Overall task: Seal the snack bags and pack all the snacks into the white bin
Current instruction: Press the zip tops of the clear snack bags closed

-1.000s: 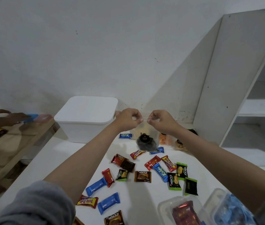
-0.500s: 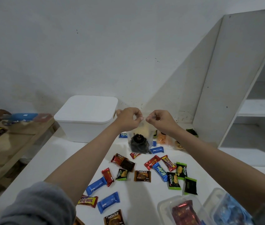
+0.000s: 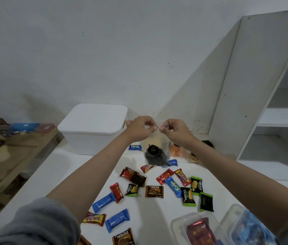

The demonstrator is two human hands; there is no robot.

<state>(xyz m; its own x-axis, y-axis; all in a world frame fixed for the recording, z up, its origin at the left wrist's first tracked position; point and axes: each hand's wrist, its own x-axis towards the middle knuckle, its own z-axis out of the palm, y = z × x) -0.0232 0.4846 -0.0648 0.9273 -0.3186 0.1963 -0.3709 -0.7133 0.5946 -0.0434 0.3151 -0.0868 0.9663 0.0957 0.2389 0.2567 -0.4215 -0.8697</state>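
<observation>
**Head view: both hands pinching the top of a clear snack bag**

Head camera is showing a clear snack bag (image 3: 154,153) with dark contents hanging above the white table (image 3: 54,167), just right of the lidded white bin (image 3: 93,128). The left hand (image 3: 139,127) and right hand (image 3: 174,129) are pinching its top edge, fingers curled tight, fingertips nearly meeting. Wrapped snacks (image 3: 173,186) are lying scattered on the table nearer the person than the bin. Two clear tubs (image 3: 201,227) are sitting farthest from the bin, at the near right. A white shelf unit (image 3: 263,85) is standing right of the bin against the wall.
</observation>
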